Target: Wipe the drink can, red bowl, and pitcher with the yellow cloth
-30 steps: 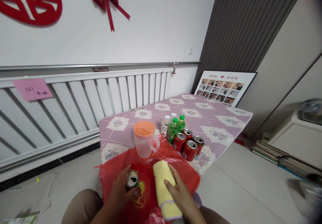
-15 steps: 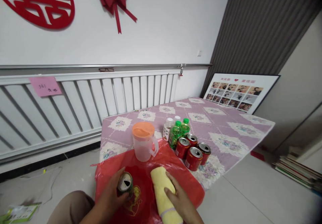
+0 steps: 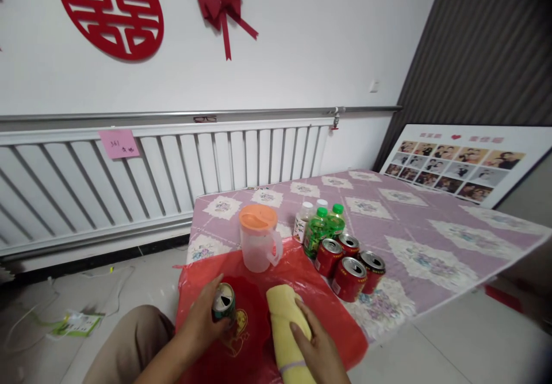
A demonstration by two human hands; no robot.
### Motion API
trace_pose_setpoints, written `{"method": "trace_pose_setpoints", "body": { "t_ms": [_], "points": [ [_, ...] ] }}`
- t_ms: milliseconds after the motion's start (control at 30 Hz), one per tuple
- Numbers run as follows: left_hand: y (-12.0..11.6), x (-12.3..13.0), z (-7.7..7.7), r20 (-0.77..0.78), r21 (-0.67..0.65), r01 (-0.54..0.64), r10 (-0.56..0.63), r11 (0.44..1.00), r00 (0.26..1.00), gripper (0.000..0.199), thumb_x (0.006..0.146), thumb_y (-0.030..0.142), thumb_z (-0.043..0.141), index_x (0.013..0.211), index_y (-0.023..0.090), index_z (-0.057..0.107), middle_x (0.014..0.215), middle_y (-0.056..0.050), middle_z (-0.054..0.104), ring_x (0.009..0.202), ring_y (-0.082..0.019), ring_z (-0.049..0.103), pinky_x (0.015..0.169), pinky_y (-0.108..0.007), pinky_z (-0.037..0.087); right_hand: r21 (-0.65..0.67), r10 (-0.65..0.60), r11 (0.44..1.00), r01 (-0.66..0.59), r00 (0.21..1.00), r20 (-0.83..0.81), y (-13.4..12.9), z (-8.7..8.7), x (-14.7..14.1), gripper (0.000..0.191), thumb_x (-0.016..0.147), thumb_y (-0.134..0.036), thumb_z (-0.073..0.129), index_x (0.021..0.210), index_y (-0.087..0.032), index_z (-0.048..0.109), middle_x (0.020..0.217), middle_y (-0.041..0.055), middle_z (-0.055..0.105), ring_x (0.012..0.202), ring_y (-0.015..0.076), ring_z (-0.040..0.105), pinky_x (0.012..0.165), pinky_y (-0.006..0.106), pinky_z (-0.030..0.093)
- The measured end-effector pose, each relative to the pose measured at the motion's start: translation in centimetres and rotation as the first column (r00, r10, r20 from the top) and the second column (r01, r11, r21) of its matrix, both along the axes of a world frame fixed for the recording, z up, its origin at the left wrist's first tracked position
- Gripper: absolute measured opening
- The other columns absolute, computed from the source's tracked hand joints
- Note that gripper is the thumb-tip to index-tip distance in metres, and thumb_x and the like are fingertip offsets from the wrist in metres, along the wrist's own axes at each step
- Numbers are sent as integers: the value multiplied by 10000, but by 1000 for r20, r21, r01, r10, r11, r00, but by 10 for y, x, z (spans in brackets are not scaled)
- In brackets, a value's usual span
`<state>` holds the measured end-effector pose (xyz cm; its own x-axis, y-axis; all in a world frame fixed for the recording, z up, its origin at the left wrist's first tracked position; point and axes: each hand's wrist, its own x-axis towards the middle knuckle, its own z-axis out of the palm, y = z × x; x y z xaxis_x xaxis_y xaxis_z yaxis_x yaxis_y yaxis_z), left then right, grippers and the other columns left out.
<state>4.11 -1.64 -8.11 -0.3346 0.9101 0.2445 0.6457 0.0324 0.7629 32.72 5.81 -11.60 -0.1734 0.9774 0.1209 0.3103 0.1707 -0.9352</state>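
Observation:
My left hand is wrapped round a green can with an opened top, standing on the red tray with a gold heart print. My right hand grips a rolled yellow towel from its right side, fingers curved over it. A clear pitcher with an orange lid stands beyond both hands. Several red cans stand to the right of the pitcher, their tops opened. Behind them are green bottles and white-capped bottles.
A red plastic sheet lies on the flowered tablecloth. Behind the table runs a white radiator with a pink note. A photo board leans at the right. My knee shows at the lower left.
The view has turned to the left, so the scene sits further right in the picture. Both hands keep their places on the can and the towel.

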Motion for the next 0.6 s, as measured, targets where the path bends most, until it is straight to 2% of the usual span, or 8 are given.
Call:
{"method": "trace_pose_setpoints", "body": {
  "t_ms": [167, 300, 400, 600],
  "points": [
    [2, 1, 1, 26, 13, 18, -19, 1000, 999, 845, 551, 71, 669, 1371, 180, 500, 1352, -140, 617, 1276, -340, 561, 1115, -518, 414, 10, 6, 1000, -6, 1000, 26, -1, 1, -2, 621, 782, -500, 600, 1297, -156, 644, 1378, 137, 613, 1274, 299, 580, 1087, 425, 453],
    [1, -1, 4, 14, 26, 16, -17, 1000, 1000, 854, 543, 61, 662, 1374, 175, 499, 1354, -144, 615, 1280, -327, 560, 1115, -510, 419, 18, -14, 1000, 14, 1000, 18, 0, 2, -2, 576, 771, -477, 630, 1263, -181, 671, 1348, 128, 639, 1252, 309, 598, 1073, 442, 467],
    [0, -4, 9, 3, 45, 18, -18, 999, 1000, 849, 546, 83, 680, 1369, 198, 505, 1342, -125, 628, 1265, -329, 573, 1099, -513, 437, 27, -19, 999, 19, 1000, -4, 0, 2, -2, 565, 765, -464, 638, 1250, -177, 677, 1338, 134, 646, 1244, 314, 604, 1068, 450, 471],
    [-1, -1, 21, -4, 60, 36, -36, 998, 999, 834, 562, 123, 675, 1372, 168, 480, 1333, -137, 628, 1268, -336, 569, 1097, -515, 438, 8, 31, 999, -31, 1000, -3, 0, 2, -6, 568, 801, -435, 599, 1293, -156, 642, 1376, 134, 615, 1283, 292, 574, 1098, 444, 441]
  ]
}}
